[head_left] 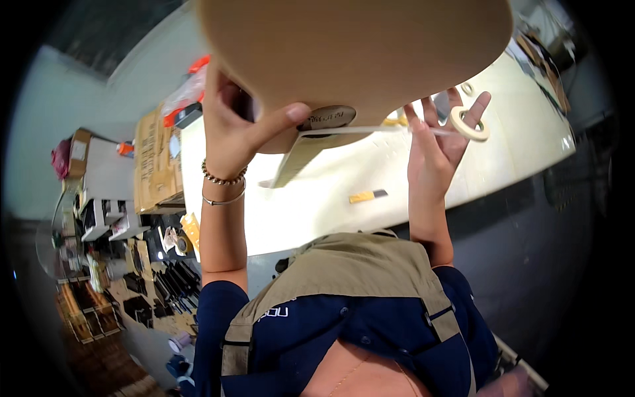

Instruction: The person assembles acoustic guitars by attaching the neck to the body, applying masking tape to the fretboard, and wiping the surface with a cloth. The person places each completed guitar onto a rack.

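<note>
A large smooth tan piece with curved edges fills the top of the view; its kind I cannot make out. My left hand grips its left edge, thumb lying near a dark oval patch with writing. From that patch a pale strip of masking tape stretches right to my right hand. The roll of masking tape hangs around a finger of my right hand, whose fingers are spread. Whether the thumb pinches the strip is unclear.
Below lies a white table with a yellow-handled, dark-tipped tool and another small roll. A cardboard box stands at the left, near a black-and-red item. Several dark tools line the lower left.
</note>
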`<state>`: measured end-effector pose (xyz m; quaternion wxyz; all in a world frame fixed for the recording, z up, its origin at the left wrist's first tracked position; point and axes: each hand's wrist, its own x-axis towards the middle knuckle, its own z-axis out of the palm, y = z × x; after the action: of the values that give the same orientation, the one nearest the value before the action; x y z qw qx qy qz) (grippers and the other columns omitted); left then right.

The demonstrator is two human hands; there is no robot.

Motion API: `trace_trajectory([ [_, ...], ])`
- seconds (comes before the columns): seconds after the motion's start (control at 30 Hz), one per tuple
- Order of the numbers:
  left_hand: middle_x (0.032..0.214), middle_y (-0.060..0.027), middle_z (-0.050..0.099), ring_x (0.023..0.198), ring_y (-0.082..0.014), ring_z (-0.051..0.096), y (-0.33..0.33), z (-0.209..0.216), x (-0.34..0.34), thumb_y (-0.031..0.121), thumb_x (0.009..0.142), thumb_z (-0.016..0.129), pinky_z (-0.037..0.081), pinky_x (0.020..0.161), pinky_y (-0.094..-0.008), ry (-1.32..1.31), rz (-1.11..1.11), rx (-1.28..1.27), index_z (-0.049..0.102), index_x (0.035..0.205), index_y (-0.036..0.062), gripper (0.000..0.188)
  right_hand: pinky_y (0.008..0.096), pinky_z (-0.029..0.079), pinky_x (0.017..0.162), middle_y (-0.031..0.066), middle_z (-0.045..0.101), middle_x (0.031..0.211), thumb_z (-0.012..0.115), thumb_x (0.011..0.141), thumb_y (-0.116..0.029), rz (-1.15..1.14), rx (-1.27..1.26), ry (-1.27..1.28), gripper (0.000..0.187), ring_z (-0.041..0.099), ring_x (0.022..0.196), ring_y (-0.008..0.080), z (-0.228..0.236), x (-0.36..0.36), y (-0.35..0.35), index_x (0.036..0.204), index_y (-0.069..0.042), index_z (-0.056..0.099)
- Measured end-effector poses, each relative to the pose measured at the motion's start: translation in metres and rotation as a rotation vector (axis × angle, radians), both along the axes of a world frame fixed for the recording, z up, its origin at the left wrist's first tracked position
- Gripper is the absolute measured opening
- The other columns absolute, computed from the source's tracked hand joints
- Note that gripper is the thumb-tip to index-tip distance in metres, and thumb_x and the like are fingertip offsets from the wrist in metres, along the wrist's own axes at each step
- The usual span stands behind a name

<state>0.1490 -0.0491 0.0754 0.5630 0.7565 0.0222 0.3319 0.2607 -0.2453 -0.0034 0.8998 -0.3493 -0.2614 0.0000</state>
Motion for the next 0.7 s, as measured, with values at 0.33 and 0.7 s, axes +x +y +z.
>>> trace_trajectory([
  [0.33,0.135,-0.0179,0.018,0.135,-0.0404,0.01,0.03,-0.027,-0.1,0.042,0.073,0.074,0.022,0.107,-0.0593,-0.555,0.818,1.031,0.049,0.121,0.0135,0.061,0.0477,0.036,0.105,0.0146,0.028,0.132,0.027,0.064,0.023,0.498,-0.005,-0.289,0.104,0.05,0.12,0.033,0.046,-0.054,0.073,0.146,-0.026,-0.015],
  [0.7,0.137,-0.0135,0.026,0.135,-0.0329,0.02,0.032,-0.029,-0.125,0.036,0.063,0.08,0.009,0.112,-0.0571,-0.294,0.869,1.252,0.07,0.076,0.0357,0.016,0.0437,0.04,0.103,0.016,0.033,0.129,0.03,0.071,0.017,0.544,-0.085,-0.39,0.096,0.054,0.116,0.0281,0.046,-0.051,0.071,0.146,-0.021,-0.015],
])
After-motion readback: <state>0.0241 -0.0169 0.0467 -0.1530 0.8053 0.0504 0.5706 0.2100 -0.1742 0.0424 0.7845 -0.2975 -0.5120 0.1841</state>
